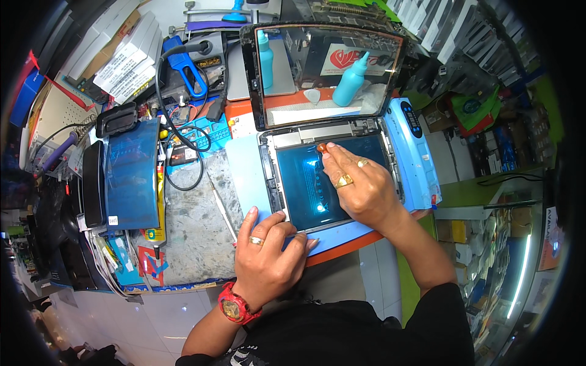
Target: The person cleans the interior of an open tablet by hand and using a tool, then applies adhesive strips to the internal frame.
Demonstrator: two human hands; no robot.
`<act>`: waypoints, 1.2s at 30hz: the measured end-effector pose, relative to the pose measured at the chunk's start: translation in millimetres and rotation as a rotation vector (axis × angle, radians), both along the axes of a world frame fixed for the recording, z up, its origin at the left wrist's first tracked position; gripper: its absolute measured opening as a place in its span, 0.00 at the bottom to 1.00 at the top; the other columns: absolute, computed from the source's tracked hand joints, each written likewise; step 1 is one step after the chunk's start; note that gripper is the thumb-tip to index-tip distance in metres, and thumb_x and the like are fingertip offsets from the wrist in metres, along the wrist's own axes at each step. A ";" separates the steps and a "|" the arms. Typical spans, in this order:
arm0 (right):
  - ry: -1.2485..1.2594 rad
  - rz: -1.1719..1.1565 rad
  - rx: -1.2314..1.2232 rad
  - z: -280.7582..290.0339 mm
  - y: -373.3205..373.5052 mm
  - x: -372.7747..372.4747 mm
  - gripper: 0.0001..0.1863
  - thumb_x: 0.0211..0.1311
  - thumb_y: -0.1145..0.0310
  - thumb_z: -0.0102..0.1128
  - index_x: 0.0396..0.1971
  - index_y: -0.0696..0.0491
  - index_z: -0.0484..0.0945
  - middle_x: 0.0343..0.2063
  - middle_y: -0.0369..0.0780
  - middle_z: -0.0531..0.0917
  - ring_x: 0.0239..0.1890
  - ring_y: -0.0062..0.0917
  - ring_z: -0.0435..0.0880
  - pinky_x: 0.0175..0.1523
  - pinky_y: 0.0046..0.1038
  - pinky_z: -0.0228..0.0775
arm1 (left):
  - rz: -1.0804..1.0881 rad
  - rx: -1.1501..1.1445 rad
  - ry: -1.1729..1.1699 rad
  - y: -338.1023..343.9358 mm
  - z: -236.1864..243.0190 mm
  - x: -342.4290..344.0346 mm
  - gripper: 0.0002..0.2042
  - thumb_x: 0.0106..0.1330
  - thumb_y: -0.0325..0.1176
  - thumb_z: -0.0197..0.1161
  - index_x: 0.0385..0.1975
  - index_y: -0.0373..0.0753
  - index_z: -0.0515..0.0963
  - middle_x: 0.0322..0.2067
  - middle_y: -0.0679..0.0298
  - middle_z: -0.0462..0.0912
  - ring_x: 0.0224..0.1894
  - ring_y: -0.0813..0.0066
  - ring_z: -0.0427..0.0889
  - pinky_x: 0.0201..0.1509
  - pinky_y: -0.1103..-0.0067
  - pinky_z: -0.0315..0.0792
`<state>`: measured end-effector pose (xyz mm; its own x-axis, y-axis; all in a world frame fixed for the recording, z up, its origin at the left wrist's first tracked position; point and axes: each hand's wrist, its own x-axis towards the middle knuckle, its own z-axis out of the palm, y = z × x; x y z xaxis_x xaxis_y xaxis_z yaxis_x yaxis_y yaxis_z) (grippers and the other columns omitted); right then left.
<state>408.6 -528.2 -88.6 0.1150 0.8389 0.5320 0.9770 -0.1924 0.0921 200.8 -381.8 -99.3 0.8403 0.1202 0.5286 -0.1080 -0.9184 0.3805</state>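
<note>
A tablet with its frame [273, 177] exposed lies on a light blue heating plate [243, 165]. Its inner surface carries a dark blue, shiny film or panel [305, 183]. My right hand [366, 189], wearing two rings, reaches over this panel. Its fingers are pinched on a small orange-brown piece [322, 148] near the panel's far side; most of that piece is hidden. At the near left corner my left hand [268, 250] rests with fingers apart and nothing in them, the fingertips on the plate and tablet edge. Behind stands a black-framed glass panel [326, 122], tilted upright.
Light blue squeeze bottles [351, 79] appear within the upright frame. A slim white pen-like tool [223, 210] lies on the stained grey mat [189, 226]. Further left are a blue-filmed panel [131, 177], a black cable [160, 91], and a blue-handled tool [186, 67]. White boxes [125, 67] stack behind.
</note>
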 end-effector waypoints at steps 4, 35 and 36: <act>0.033 -0.004 0.006 7.3 -1.0 -0.6 0.16 0.64 0.79 0.72 0.50 0.67 0.87 0.49 0.55 0.91 0.50 0.44 0.95 0.54 0.37 0.90 | -0.003 -0.003 0.000 -0.1 0.1 0.9 0.09 0.64 0.38 0.80 0.34 0.43 0.87 0.38 0.64 0.85 0.52 0.61 0.88 0.70 0.48 0.73; -0.065 0.060 -0.012 10.4 9.3 -0.2 0.14 0.64 0.77 0.68 0.47 0.69 0.86 0.45 0.55 0.90 0.41 0.41 0.95 0.50 0.35 0.90 | 0.002 0.006 0.012 0.7 -1.2 -0.9 0.09 0.64 0.40 0.79 0.33 0.44 0.87 0.38 0.63 0.85 0.54 0.61 0.88 0.70 0.49 0.73; -0.053 0.056 -0.019 10.6 8.3 -0.5 0.14 0.64 0.77 0.68 0.47 0.69 0.86 0.45 0.56 0.90 0.42 0.42 0.95 0.51 0.36 0.90 | 0.002 0.005 0.010 0.6 -1.3 -0.9 0.09 0.64 0.40 0.79 0.34 0.43 0.87 0.38 0.63 0.85 0.54 0.61 0.88 0.70 0.49 0.73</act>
<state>408.1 -519.9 -78.0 0.0395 0.8531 0.5202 0.9799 -0.1351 0.1471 200.0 -381.3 -100.6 0.8456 0.1192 0.5204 -0.1025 -0.9204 0.3773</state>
